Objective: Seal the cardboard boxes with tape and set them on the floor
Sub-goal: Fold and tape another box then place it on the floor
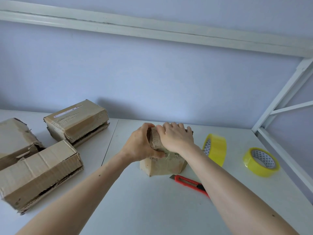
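A small cardboard box [163, 164] sits in the middle of the white table [152, 209]. The left hand [141, 146] grips its left side, thumb in front. The right hand [176, 137] lies on top, fingers spread, maybe pressing down tape. Two yellow tape rolls [216, 148] stand just right.

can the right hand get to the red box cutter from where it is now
Probably yes. The red box cutter lies bare on the table, just under the right forearm, with nothing on it. But the right hand is pressing on the small box and must let go first.
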{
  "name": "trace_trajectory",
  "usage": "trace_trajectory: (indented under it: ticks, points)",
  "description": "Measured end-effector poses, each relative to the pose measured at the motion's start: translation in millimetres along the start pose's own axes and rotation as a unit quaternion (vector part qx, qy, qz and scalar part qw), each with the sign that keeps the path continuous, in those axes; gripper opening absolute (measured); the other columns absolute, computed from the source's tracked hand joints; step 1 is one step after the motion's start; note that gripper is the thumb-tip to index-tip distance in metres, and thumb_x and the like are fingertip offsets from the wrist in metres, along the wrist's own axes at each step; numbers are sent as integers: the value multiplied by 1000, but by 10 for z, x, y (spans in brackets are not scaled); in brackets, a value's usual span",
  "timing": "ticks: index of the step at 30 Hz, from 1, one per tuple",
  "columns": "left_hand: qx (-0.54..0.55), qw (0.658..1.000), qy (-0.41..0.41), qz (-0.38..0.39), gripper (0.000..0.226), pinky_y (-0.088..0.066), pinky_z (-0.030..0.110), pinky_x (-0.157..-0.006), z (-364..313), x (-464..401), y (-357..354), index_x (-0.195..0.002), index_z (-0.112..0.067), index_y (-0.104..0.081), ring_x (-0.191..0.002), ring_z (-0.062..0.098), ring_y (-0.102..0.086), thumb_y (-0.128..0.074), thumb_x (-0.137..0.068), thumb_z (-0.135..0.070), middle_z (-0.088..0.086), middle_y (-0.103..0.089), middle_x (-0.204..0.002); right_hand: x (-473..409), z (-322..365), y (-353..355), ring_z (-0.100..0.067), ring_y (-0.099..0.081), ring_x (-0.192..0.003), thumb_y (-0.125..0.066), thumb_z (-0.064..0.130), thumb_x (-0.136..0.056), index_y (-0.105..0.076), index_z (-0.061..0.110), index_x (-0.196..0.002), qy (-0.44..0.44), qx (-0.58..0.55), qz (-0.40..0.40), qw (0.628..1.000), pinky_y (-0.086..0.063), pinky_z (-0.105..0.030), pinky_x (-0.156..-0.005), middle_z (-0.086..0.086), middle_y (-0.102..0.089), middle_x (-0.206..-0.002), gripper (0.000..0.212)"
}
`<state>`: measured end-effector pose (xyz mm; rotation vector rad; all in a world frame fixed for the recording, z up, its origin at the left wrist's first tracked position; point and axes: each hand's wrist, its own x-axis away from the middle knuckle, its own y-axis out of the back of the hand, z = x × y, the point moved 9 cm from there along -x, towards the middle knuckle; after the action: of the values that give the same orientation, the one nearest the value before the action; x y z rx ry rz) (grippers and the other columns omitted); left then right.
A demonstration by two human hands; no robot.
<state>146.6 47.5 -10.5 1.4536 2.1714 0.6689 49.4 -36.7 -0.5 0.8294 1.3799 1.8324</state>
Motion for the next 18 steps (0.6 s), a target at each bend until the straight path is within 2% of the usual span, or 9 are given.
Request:
trace_trajectory:
  ticks: [3, 5, 7, 9, 11, 13, 15, 18]
  points:
    - [29, 999, 25, 3, 102, -54, 29, -87, -14, -23, 37, -133, -21, -50, -103, 10, -62, -100, -44, -31, -11, -65, -110, 38, 38, 191, -28, -43, -132, -16, 53, -103, -57, 16, -131, 14, -24, -40, 999, -23, -54, -115, -7, -54, -135, 62]
    - [90, 994, 59, 9, 113, -56, 32, -86, -36, -31, 123, -136, -26, -47, -100, 11, -66, -96, -35, -38, -8, -66, -112, 94, 86, 538, -27, -56, -110, -23, 49, -105, -63, 14, -111, 36, -78, -118, 989, -35, -45, -102, -4, -65, -114, 53]
    - [144, 983, 115, 18, 104, -54, 29, -76, 19, 7, 227, -128, -29, -48, -91, 14, -67, -92, -34, -38, -1, -66, -108, 182, 188, 711, -27, -54, -86, -25, 48, -106, -58, 16, -85, 65, -61, -154, 984, -36, -39, -86, 1, -64, -86, 51]
    - [199, 963, 177, 28, 88, -51, 27, -67, 166, 99, 279, -115, -25, -56, -79, 15, -69, -90, -36, -42, 0, -72, -98, 279, 318, 675, -27, -52, -82, -24, 49, -106, -51, 18, -72, 86, 15, -175, 981, -33, -41, -86, 0, -61, -75, 54]
    - [245, 943, 223, 42, 81, -52, 27, -67, 367, 236, 225, -108, -22, -65, -76, 13, -69, -91, -39, -53, -2, -75, -92, 263, 365, 426, -28, -56, -97, -24, 47, -107, -60, 18, -81, 85, 32, -143, 986, -33, -43, -89, -5, -67, -91, 53]
    - [282, 922, 264, 25, 65, -52, 29, -71, 607, 355, 107, -107, -20, -71, -79, 15, -69, -87, -60, -63, -2, -76, -92, 159, 304, 59, -31, -54, -111, -21, 46, -108, -67, 15, -102, 54, 12, -85, 995, -34, -45, -94, -8, -67, -106, 56]
    - [318, 904, 284, -23, 50, -53, 30, -74, 811, 410, 0, -111, -20, -69, -88, 17, -68, -74, -82, -59, 1, -74, -101, 120, 283, -205, -31, -50, -117, -18, 46, -108, -66, 16, -113, 34, 18, -65, 997, -29, -49, -103, -7, -65, -114, 57]
    - [359, 886, 282, -76, 40, -53, 32, -74, 941, 397, -139, -115, -21, -61, -92, 19, -66, -65, -92, -54, 5, -68, -113, 88, 309, -441, -29, -41, -127, -11, 48, -106, -60, 20, -125, 11, 51, -30, 998, -14, -59, -114, -7, -57, -128, 59]
